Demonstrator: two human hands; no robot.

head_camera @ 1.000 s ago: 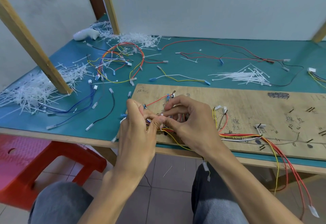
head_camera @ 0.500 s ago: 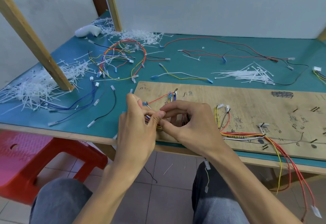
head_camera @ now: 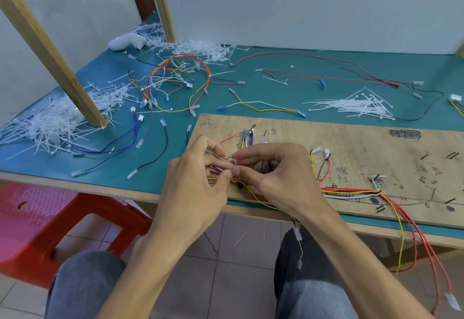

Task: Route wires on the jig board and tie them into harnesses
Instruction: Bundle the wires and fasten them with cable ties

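Observation:
A wooden jig board (head_camera: 364, 143) lies on the teal table, marked with ink and small pegs. A bundle of red, yellow, white and black wires (head_camera: 351, 192) runs along its near edge and hangs off at the right. At the board's left end my left hand (head_camera: 195, 183) and my right hand (head_camera: 276, 173) meet over the bundle. Both pinch a small white cable tie (head_camera: 234, 164) wrapped round the wires, thumbs and forefingers tip to tip. The wires under my fingers are mostly hidden.
A finished harness loop (head_camera: 175, 82) lies behind the board. Loose cable ties (head_camera: 356, 106) sit at the back right, and a large heap of cut tie ends (head_camera: 50, 125) surrounds a wooden post (head_camera: 50, 52). A red stool (head_camera: 50, 220) stands at my left.
Both hands stayed together on the bundle, fingertips shifting slightly on the tie. The view drifted a little between frames.

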